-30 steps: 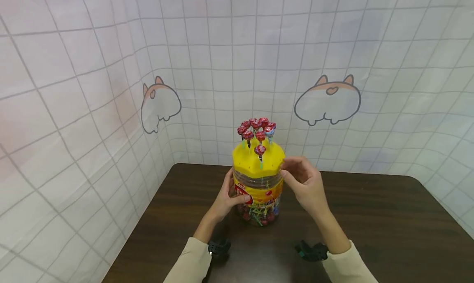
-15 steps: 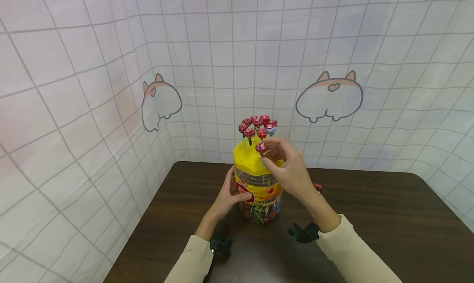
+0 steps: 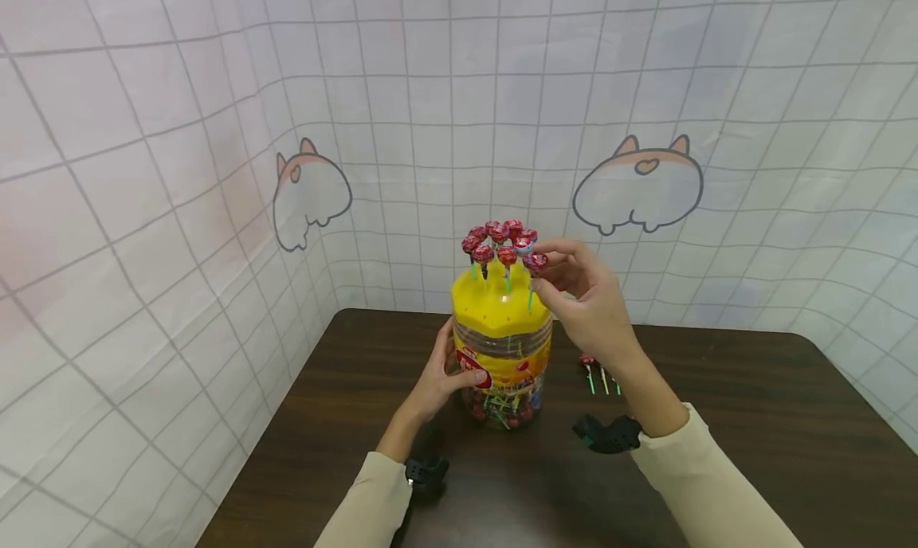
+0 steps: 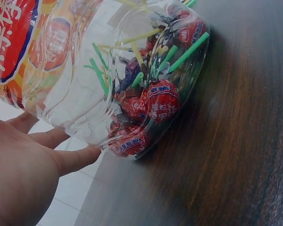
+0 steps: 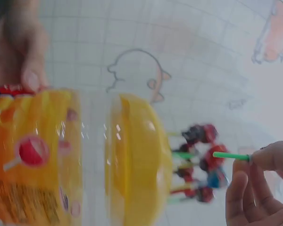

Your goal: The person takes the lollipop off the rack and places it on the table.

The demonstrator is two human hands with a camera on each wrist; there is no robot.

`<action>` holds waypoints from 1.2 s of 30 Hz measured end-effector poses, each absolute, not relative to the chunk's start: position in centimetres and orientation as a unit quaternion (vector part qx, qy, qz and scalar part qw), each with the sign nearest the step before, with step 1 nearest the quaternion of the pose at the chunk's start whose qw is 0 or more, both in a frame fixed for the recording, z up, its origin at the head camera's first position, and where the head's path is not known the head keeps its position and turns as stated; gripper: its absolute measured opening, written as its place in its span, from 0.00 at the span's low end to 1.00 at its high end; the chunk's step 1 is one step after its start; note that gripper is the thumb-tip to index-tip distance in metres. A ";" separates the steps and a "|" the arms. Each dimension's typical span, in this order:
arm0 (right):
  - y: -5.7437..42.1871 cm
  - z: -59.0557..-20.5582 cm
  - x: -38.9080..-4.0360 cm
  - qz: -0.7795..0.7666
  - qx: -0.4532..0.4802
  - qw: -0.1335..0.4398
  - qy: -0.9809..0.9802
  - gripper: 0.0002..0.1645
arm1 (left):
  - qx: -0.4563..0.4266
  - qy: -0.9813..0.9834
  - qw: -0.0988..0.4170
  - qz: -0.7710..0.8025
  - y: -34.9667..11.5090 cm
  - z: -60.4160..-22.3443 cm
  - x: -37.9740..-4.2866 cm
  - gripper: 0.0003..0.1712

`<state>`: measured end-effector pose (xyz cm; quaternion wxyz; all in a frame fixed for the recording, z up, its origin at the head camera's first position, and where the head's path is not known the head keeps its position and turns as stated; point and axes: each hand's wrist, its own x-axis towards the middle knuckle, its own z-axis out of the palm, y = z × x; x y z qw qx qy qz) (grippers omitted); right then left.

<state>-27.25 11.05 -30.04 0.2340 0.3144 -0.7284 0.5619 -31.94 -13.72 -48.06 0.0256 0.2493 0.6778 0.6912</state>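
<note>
A clear candy jar [image 3: 502,369] with a yellow lid [image 3: 495,313] stands on the table, its lower part full of lollipops with green and yellow sticks [image 4: 191,52]. My left hand [image 3: 433,389] grips the jar's left side, thumb across the label. Several red-wrapped lollipops [image 3: 484,255] and a blue-and-white one stand upright in the lid's holes. My right hand [image 3: 590,305] pinches a red lollipop [image 3: 535,263] over the lid's right side. In the right wrist view its green stick [image 5: 231,156] points at the lid, its end free in the air.
Several loose lollipops [image 3: 590,375] lie side by side on the dark wooden table [image 3: 746,420], right of the jar and partly behind my right forearm. A white gridded sheet [image 3: 430,94] with dog drawings hangs behind and to the left.
My right hand has moved from the lid's right edge to the front lollipop, pinched it, and drawn it out and rightward. The loose lollipops now show beside my forearm. My left hand keeps its grip.
</note>
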 end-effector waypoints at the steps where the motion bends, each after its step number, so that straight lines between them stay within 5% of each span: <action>1: 11.5 -30.0 -27.2 0.567 0.313 0.235 -0.725 0.24 | 0.250 0.678 0.026 0.691 -13.7 -48.1 -32.0 0.56; 12: 17.4 -32.3 -27.5 0.638 0.282 0.218 -0.683 0.22 | 0.246 0.682 0.023 0.689 -13.8 -48.5 -32.3 0.55; 36: 25.7 -45.0 -31.1 0.609 0.164 0.121 -0.767 0.22 | 0.249 0.675 0.027 0.694 -13.7 -48.0 -31.8 0.56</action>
